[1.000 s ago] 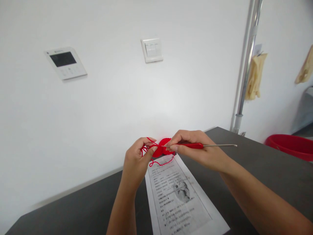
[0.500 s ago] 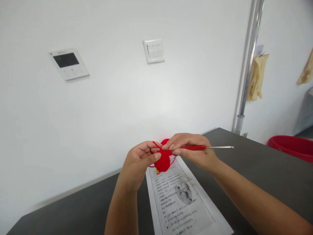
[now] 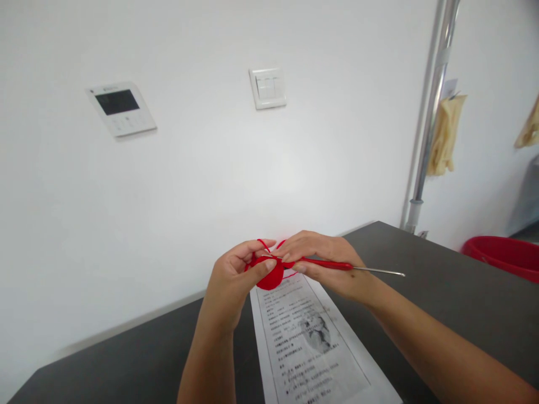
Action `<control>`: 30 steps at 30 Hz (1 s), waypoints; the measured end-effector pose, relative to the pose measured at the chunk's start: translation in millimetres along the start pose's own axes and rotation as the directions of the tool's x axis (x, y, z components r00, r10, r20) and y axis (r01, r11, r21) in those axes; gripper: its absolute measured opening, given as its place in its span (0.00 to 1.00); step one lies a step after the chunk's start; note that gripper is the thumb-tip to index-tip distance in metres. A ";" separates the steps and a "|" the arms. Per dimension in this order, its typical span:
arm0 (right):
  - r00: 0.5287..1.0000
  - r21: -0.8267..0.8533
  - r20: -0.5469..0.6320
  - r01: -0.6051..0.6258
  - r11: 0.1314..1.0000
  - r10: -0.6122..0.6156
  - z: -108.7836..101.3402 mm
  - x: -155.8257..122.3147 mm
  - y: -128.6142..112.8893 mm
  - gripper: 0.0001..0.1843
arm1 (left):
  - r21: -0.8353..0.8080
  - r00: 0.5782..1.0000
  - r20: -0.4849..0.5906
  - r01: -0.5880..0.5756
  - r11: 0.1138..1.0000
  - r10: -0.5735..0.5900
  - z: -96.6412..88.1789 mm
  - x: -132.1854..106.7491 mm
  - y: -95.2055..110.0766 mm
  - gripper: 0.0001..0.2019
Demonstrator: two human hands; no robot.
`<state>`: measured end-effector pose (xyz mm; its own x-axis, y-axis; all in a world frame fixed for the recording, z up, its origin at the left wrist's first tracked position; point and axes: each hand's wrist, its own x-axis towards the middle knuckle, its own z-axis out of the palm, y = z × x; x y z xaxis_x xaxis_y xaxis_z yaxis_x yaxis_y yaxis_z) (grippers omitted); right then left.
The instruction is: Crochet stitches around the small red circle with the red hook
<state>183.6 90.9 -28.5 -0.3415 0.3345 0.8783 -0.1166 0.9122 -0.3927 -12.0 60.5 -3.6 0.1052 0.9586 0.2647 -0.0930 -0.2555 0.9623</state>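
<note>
My left hand (image 3: 236, 274) pinches a small red crochet piece (image 3: 270, 279) between thumb and fingers, with a strand of red yarn (image 3: 263, 244) running over the forefinger. In my right hand (image 3: 326, 255) is a crochet hook (image 3: 332, 264) with a red grip, its fingers closed round it. The hook's left tip meets the top edge of the crochet piece by my left thumb. Its other metal end sticks out to the right past my wrist. Part of the red work lies hidden behind my right fingers.
Under my hands a printed sheet (image 3: 295, 342) lies on the dark table (image 3: 442, 292). A white wall (image 3: 189, 185) rises behind, carrying a switch (image 3: 269, 88) and an intercom panel (image 3: 122, 108). To the right are a metal pole (image 3: 429, 112), hanging yellowish gloves (image 3: 447, 134) and a red tub (image 3: 501, 252).
The hook has tilted, its right end now lower. The crochet piece has turned and shifted slightly left in my left hand, and its yellow bit no longer shows.
</note>
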 end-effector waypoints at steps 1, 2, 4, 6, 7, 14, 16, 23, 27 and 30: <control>1.000 -0.001 -0.014 0.000 1.000 0.000 1.2 0.0 -0.4 0.06 | 0.003 1.000 -0.003 0.011 1.000 -0.011 1.4 -0.5 0.6 0.15; 1.000 0.002 -0.030 -0.001 1.000 0.001 2.2 -0.1 -0.9 0.05 | 0.006 1.000 -0.007 0.016 1.000 -0.016 2.7 -1.1 1.4 0.18; 0.998 0.010 -0.062 -0.013 1.000 0.013 3.8 -0.4 -1.7 0.05 | 0.016 1.000 -0.019 0.011 1.000 -0.011 4.9 -2.1 3.1 0.23; 0.997 -0.007 -0.076 -0.031 0.999 0.030 4.6 -0.4 -2.7 0.04 | 0.052 1.000 -0.028 0.000 0.999 0.001 5.6 -2.8 4.0 0.26; 0.997 -0.028 -0.074 -0.037 0.999 0.035 4.8 -0.2 -3.4 0.04 | 0.081 1.000 -0.029 -0.009 0.997 0.012 5.5 -3.0 4.1 0.27; 0.998 -0.286 -0.048 0.018 0.958 -0.033 16.9 -0.5 -2.2 0.05 | 0.503 0.954 -0.169 -0.131 0.854 0.246 18.1 -6.5 2.1 0.22; 0.993 -0.379 -0.058 0.077 0.922 -0.107 25.4 -4.5 5.0 0.06 | 0.595 0.910 -0.238 -0.140 0.792 0.339 27.1 -8.1 1.1 0.20; 0.960 -0.495 -0.042 0.221 0.840 -0.277 35.4 -10.9 17.5 0.04 | 0.010 0.994 -0.104 -0.034 0.999 0.035 22.4 -2.5 -3.6 0.26; 0.988 -0.295 -0.030 0.134 0.946 -0.149 23.0 -1.6 -3.1 0.07 | -0.187 0.985 0.145 0.124 0.975 -0.097 4.1 1.8 -2.6 0.21; 0.995 -0.191 -0.058 0.066 0.979 -0.078 13.6 2.6 -14.7 0.05 | -0.225 0.968 0.227 0.158 0.961 -0.106 0.1 1.3 -1.2 0.20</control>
<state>171.8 75.2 -24.1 -0.2768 0.2753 0.9207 0.0412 0.9606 -0.2748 -11.7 62.0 -4.4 0.3364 0.9265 0.1684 -0.2955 -0.0660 0.9531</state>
